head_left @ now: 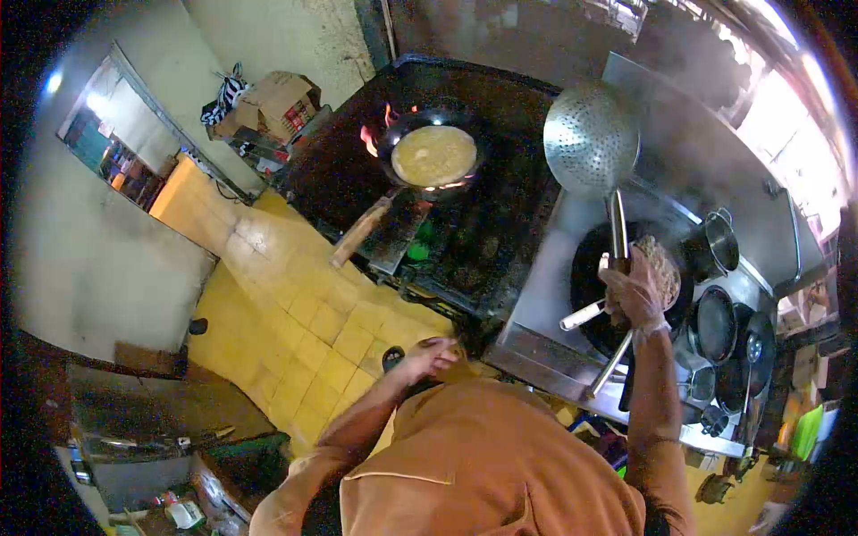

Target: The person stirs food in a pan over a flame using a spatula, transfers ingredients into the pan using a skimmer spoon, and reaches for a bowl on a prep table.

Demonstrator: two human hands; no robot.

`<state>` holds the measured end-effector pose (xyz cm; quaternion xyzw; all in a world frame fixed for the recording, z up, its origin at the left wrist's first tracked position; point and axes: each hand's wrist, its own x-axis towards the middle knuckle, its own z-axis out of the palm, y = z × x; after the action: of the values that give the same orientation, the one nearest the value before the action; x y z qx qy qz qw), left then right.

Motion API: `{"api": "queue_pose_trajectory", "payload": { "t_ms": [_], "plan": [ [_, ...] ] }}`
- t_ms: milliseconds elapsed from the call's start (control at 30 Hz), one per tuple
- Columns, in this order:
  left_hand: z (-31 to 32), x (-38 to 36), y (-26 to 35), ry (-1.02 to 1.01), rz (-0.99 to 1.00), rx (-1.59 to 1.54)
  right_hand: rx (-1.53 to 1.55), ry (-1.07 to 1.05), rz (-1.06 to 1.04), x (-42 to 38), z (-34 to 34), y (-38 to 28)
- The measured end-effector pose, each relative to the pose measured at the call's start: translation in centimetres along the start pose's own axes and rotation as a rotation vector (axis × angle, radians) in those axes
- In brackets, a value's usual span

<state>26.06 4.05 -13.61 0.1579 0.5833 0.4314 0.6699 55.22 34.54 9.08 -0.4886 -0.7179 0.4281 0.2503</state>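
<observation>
My right hand (pixel 633 290), in a clear glove, is closed around the handle of a large perforated skimmer (pixel 592 138), whose round bowl points up and away. Below that hand, a dark wok (pixel 585 259) holds a pale shredded food (pixel 660 268) at its right side. My left hand (pixel 434 357) is near my waist, fingers curled; what it holds, if anything, is too small to make out. A pan with a wooden handle (pixel 362 232) sits over flames on the black stove, with a round yellowish flat food (pixel 434 155) in it.
The black stove (pixel 483 228) adjoins a steel counter (pixel 545 313). Several pots and pans, including a dark pan (pixel 716 323), stand at the right. A cardboard box (pixel 277 103) lies by the back wall. Yellow floor tiles (pixel 304 313) extend to the left.
</observation>
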Motion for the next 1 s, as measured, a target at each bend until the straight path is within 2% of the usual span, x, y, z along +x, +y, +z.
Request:
{"api": "queue_pose_trajectory", "payload": {
  "t_ms": [33,100,167,200,233,300,367,433,500,567,633,700,767,867,933,1000],
  "plan": [
    [-2.4,-2.6,1.1,0.14,-0.064,-0.038,0.009,-0.034,-0.04,1.4,1.7,-0.9],
    [-13.9,0.1,-8.2,-0.099,0.022,-0.578,0.007,-0.135,-0.047,3.7,5.4,-5.3],
    [-15.2,-6.4,-5.5,0.44,-0.077,-0.308,-0.065,-0.251,0.079,4.5,9.1,-13.5],
    [-20.0,-6.7,-8.7,0.428,-0.106,-0.241,-0.071,-0.241,0.087,6.3,11.6,-14.7],
    [-25.0,-7.6,-12.9,0.412,-0.132,-0.176,-0.202,-0.224,0.081,8.6,14.5,-14.8],
    [-29.2,-11.7,-14.7,0.635,-0.277,-0.156,-0.356,-0.193,0.071,11.0,19.3,-15.0],
    [-34.6,-15.0,-18.8,0.664,-0.269,-0.289,-0.576,-0.004,-0.046,12.5,23.1,-15.4],
    [-37.9,-17.9,-21.6,0.74,-0.288,-0.375,-0.669,0.038,-0.069,13.7,25.5,-14.9],
    [-39.3,-20.1,-21.0,0.761,-0.36,-0.4,-0.659,0.03,-0.033,14.2,27.4,-15.1],
    [-41.0,-22.3,-21.8,0.695,-0.359,-0.469,-0.397,-0.087,0.243,13.4,29.1,-16.2],
    [-42.4,-22.5,-22.3,0.615,-0.328,-0.442,-0.28,-0.099,0.269,13.6,30.6,-14.9],
    [-41.9,-21.9,-20.6,0.716,-0.309,-0.493,0.038,-0.173,0.392,12.9,32.2,-15.7],
    [-41.9,-20.8,-19.6,0.624,-0.226,-0.465,0.311,-0.154,0.585,11.6,33.8,-17.3],
    [-41.6,-18.1,-17.4,0.567,-0.253,-0.367,0.461,-0.176,0.6,10.9,35.8,-19.3],
    [-40.8,-16.7,-14.6,0.583,-0.228,-0.147,0.555,-0.178,0.605,11.3,36.8,-19.4],
    [-41.2,-15.8,-13.4,0.554,-0.192,-0.139,0.661,-0.203,0.603,11.6,37.6,-19.4]
  ]
}}
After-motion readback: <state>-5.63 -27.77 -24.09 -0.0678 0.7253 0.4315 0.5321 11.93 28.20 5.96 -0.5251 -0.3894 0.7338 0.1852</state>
